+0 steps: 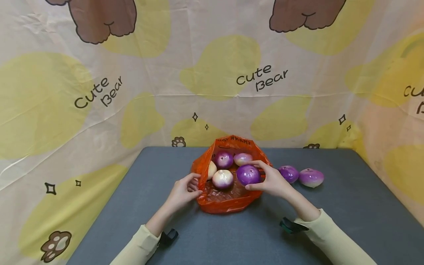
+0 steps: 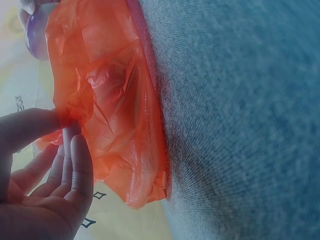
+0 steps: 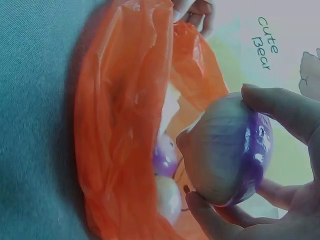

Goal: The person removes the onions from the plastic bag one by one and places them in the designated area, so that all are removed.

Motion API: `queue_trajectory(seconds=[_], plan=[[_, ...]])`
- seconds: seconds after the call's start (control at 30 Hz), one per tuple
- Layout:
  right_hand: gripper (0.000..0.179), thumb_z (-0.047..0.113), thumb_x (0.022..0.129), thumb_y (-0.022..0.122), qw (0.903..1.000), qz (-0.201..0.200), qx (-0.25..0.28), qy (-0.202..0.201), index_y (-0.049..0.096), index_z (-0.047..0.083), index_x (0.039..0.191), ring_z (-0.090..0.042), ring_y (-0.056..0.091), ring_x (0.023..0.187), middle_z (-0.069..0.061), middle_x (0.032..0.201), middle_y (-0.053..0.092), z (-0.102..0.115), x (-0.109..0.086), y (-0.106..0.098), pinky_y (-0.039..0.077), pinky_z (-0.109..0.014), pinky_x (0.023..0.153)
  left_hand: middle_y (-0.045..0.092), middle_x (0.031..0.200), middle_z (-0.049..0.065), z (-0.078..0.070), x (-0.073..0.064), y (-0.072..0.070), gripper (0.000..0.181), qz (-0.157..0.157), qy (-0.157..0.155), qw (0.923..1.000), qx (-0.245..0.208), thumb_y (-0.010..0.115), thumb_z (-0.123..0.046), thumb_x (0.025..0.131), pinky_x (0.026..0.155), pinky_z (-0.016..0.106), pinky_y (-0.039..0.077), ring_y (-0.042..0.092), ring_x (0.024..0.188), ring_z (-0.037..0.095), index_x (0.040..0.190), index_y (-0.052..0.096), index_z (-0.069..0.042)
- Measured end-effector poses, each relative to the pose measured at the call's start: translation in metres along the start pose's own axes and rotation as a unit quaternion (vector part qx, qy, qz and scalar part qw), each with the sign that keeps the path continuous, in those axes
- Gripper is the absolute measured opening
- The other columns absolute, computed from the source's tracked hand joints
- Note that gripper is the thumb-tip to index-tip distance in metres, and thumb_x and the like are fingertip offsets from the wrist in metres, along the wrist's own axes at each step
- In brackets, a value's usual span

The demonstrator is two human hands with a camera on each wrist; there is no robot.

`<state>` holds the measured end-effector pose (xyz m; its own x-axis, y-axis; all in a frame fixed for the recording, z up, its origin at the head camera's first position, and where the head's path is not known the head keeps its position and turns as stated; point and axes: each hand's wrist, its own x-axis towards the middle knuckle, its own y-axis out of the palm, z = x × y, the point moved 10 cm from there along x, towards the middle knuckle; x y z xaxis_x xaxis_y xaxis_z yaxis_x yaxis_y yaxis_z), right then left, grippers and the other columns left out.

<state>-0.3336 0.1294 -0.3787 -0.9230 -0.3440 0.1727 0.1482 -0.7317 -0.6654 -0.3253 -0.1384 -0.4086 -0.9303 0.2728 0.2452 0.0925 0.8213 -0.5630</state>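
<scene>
An orange plastic bag (image 1: pixel 228 208) lies with its mouth facing me in the head view. My left hand (image 1: pixel 183 190) pinches the left edge of that mouth between thumb and fingers; the left wrist view shows the crumpled plastic (image 2: pixel 107 100) at the fingertips. In my right hand (image 1: pixel 275 181) is a shiny purple onion (image 1: pixel 248 175), gripped at the bag's right side in front of the opening. Its pale, pointed end (image 3: pixel 187 140) faces the bag in the right wrist view. Inside sit a purple onion (image 1: pixel 223 159), a purple-and-white onion (image 1: pixel 222 179), another onion (image 1: pixel 243 158) and a partly hidden pale one (image 1: pixel 211 170).
Two more purple onions, one nearer (image 1: pixel 288 173) and one farther right (image 1: pixel 311 178), lie on the grey table (image 1: pixel 347 221) beyond my right wrist. A patterned cloth (image 1: pixel 212 73) hangs behind the table's back edge.
</scene>
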Motion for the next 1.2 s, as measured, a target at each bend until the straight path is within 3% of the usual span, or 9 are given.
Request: queue_trajectory(seconds=[0.17,0.83,1.2], plan=[[0.077,0.04,0.07,0.082,0.9999,-0.01,0.0,-0.01,0.046,0.018,0.134,-0.035,0.056,0.113,-0.012,0.13,0.055,-0.001,-0.004,-0.01,0.052,-0.049,0.087,0.064,0.087,0.008,-0.001,0.0,0.0,0.044,0.001,0.004,1.0,0.001,0.076,-0.003,0.076,0.069,0.022,0.053,0.062,0.076,0.014,0.116,0.06,-0.008],[0.074,0.035,0.075,0.079,0.9991,-0.038,0.01,0.014,0.043,0.014,0.136,-0.039,0.054,0.113,-0.018,0.132,0.051,-0.023,-0.032,-0.054,0.053,-0.049,0.084,0.063,0.088,0.007,0.002,-0.001,0.001,0.043,0.002,0.0,0.9999,0.01,0.076,-0.004,0.077,0.068,0.022,0.053,0.062,0.076,0.013,0.117,0.06,-0.009],[0.075,0.036,0.076,0.079,0.9963,-0.065,-0.018,0.053,0.042,0.012,0.137,-0.045,0.053,0.113,-0.024,0.132,0.05,-0.037,-0.051,-0.084,0.053,-0.052,0.083,0.063,0.088,0.007,0.003,0.0,0.001,0.043,0.005,-0.004,0.9999,0.011,0.076,-0.004,0.077,0.067,0.021,0.053,0.062,0.075,0.013,0.116,0.06,-0.01]])
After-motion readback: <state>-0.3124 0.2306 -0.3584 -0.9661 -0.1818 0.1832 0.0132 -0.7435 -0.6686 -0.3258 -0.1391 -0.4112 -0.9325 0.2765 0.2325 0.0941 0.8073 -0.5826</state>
